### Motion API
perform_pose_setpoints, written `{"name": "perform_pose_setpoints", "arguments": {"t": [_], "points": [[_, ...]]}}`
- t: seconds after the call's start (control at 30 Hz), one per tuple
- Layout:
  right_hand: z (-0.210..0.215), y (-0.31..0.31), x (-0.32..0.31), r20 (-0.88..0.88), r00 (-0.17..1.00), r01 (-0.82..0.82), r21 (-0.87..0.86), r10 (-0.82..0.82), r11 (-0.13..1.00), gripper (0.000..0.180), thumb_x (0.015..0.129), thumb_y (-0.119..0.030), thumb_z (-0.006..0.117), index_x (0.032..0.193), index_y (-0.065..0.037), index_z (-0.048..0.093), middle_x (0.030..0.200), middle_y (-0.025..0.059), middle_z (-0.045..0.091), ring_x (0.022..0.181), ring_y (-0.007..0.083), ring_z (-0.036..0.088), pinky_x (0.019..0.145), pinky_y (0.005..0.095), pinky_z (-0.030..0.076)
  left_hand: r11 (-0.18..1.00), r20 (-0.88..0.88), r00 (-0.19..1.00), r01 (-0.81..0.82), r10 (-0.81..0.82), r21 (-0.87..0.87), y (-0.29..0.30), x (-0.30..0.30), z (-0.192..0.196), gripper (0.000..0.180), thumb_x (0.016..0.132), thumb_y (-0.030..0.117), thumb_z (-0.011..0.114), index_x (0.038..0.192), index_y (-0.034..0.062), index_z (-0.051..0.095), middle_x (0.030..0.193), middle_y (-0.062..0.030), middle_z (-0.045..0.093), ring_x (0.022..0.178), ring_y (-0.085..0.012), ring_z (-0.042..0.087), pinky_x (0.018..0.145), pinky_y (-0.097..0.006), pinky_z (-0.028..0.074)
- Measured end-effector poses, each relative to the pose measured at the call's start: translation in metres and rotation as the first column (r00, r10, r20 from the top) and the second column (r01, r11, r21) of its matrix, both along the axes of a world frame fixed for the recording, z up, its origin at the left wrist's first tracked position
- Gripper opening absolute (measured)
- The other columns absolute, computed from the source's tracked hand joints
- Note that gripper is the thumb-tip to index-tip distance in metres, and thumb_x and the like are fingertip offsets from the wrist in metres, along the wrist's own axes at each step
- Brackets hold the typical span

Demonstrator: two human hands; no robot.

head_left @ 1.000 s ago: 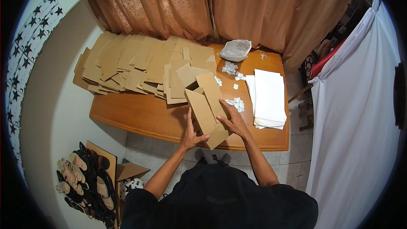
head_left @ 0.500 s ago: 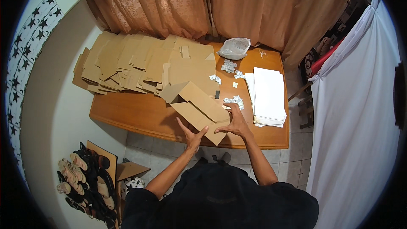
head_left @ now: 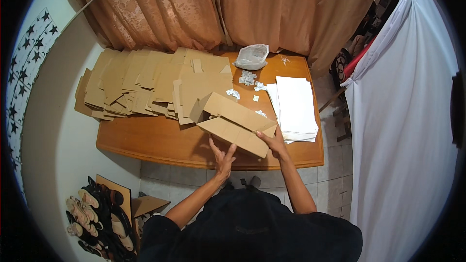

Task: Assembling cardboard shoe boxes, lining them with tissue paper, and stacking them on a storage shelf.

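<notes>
A partly folded brown cardboard box point(head_left: 233, 133) is held tilted above the near side of the table, its flaps standing up at the far left end. My right hand point(head_left: 274, 145) grips its right end, the thumb over the top panel and the other fingers partly hidden behind it. Close under the near edge of the box is my left hand point(head_left: 223, 160), its fingers spread. Whether those fingertips touch the cardboard I cannot tell. Small white packets point(head_left: 247, 77) lie in a loose group beyond the box, with a few strewn nearer, some partly hidden by it.
Overlapping flat cardboard pieces point(head_left: 131, 82) cover the table's back left. A stack of white paper point(head_left: 296, 106) lies at the right of the wooden table point(head_left: 141, 138). A translucent plastic bag point(head_left: 251, 57) sits at the back. Shoes point(head_left: 99, 218) stand on a rack at lower left.
The box has swung flatter and its right end has moved right toward the paper. My right hand has moved with it; my left hand has dropped slightly to below the near edge.
</notes>
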State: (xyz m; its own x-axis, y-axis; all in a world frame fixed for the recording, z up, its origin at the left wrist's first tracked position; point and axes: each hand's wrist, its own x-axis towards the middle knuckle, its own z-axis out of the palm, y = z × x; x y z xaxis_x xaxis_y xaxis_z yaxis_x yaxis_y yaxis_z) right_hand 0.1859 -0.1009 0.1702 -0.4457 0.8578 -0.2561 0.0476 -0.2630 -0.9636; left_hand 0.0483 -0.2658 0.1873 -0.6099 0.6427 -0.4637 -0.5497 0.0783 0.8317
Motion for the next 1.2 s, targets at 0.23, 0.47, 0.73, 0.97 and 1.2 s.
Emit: {"name": "perform_pose_setpoints", "arguments": {"t": [0.23,0.47,0.73,0.97,1.2], "points": [[0.007,0.023,0.012,-0.023,0.996,-0.085,-0.087,0.083,0.993,0.077,0.077,-0.019,0.089,0.136,0.0,0.044,0.124,0.0184,0.061,0.116,0.029,0.063,0.093,0.0378,0.055,0.936,-0.707,0.614,-0.265,0.349,0.232,-0.027,-0.069,-0.003,0.094,0.092,0.038,0.072,0.158,0.0062,0.014,0.156,-0.0273,0.03,0.146,-0.0365,0.029,0.115,-0.051,0.029],[-0.003,0.024,0.001,-0.011,0.972,-0.236,-0.12,0.236,0.964,0.077,0.075,-0.018,0.09,0.136,-0.001,0.045,0.124,0.0159,0.062,0.115,0.025,0.061,0.096,0.0356,0.053,0.979,-0.924,0.344,0.17,-0.17,-0.116,-0.038,-0.115,0.006,0.065,0.081,-0.003,0.057,0.145,0.0021,0.047,0.144,-0.0246,0.052,0.132,-0.0444,0.05,0.109,-0.047,0.043],[-0.021,0.035,0.007,0.22,0.943,-0.314,0.344,0.249,0.885,0.109,0.07,-0.032,0.093,0.152,-0.005,0.027,0.149,0.0237,0.037,0.138,0.035,0.041,0.113,0.0415,0.038,0.927,-0.925,0.193,0.253,-0.329,-0.277,-0.04,-0.094,-0.012,0.074,0.075,-0.006,0.06,0.143,0.023,0.055,0.153,-0.0251,0.033,0.136,-0.0458,0.044,0.108,-0.046,0.045],[-0.05,0.016,0.0,0.384,0.918,-0.331,0.597,0.102,0.731,0.087,0.088,-0.036,0.075,0.154,-0.002,0.03,0.149,0.0307,0.041,0.14,0.0436,0.039,0.116,0.0469,0.034,0.876,-0.893,0.109,0.278,-0.436,-0.394,-0.045,-0.096,-0.032,0.072,0.077,0.017,0.082,0.143,0.0187,0.054,0.148,-0.0275,0.037,0.134,-0.0493,0.041,0.107,-0.052,0.045],[-0.076,0.015,-0.004,0.481,0.869,-0.4,0.549,0.114,0.734,0.084,0.09,-0.04,0.072,0.154,-0.003,0.032,0.147,0.0292,0.043,0.138,0.0437,0.04,0.116,0.047,0.033,0.863,-0.871,0.17,0.317,-0.461,-0.394,-0.045,-0.105,-0.08,0.079,0.077,0.03,0.085,0.147,0.0167,0.049,0.148,-0.0279,0.037,0.132,-0.0481,0.042,0.107,-0.054,0.043]]}}
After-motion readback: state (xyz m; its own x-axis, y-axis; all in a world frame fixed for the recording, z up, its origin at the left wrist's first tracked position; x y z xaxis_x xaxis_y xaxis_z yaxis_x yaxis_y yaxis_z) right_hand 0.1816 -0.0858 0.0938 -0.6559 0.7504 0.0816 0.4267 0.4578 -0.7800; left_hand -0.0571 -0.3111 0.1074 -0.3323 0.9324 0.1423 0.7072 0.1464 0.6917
